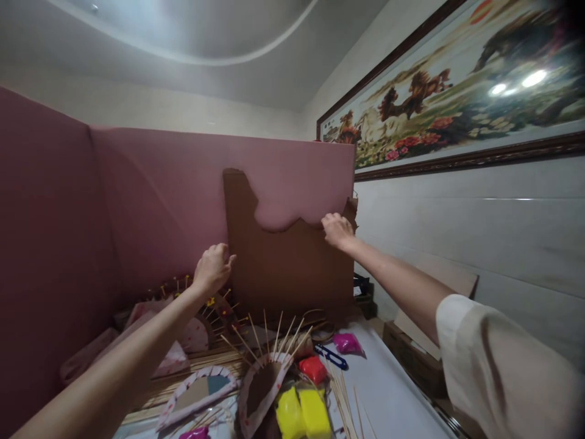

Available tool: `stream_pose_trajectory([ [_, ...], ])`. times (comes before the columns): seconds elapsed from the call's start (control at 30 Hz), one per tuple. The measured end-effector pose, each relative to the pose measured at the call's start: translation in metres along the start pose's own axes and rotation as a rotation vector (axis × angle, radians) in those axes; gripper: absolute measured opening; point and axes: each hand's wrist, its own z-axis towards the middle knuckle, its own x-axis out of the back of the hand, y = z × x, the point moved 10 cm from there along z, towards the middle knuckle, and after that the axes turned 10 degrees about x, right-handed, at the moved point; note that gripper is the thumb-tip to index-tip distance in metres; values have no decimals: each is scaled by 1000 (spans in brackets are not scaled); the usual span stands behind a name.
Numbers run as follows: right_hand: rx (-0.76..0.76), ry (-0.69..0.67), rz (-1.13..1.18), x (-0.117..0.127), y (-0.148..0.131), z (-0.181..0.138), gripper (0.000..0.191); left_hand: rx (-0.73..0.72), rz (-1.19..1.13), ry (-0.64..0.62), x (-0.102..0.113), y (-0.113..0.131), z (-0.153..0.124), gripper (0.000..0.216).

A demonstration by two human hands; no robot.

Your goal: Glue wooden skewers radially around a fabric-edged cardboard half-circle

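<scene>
A large brown cardboard sheet stands upright in front of me, its top edge cut or torn in an uneven curve. My left hand is closed at the sheet's left edge, with the thumb toward the cardboard. Higher up, my right hand grips the top edge near the right corner, fingers curled over it. Below the sheet, a patterned, wrapped cardboard ring has thin wooden sticks fanning out from its top. Another wrapped loop lies flat to its left.
On the white table lie yellow packets, a red packet, a magenta packet, a dark blue tool and loose sticks. Pink panels rise behind and left. A cardboard box sits at right below a framed picture.
</scene>
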Motion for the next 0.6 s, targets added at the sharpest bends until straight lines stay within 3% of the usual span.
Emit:
stream_pose_trajectory([
  [0.13, -2, 24, -44, 3, 30, -1, 28, -24, -30, -16, -5, 8, -11, 26],
  [0.23, -2, 78, -34, 12, 28, 4, 28, 13, -84, 15, 0, 6, -7, 27],
  [0.4, 86, 153, 83, 28, -30, 29, 26, 196, -254, 114, 14, -12, 26, 34],
  [0.6, 161, 134, 298, 30, -106, 56, 27, 294, -525, 35, 5, -22, 58, 32],
])
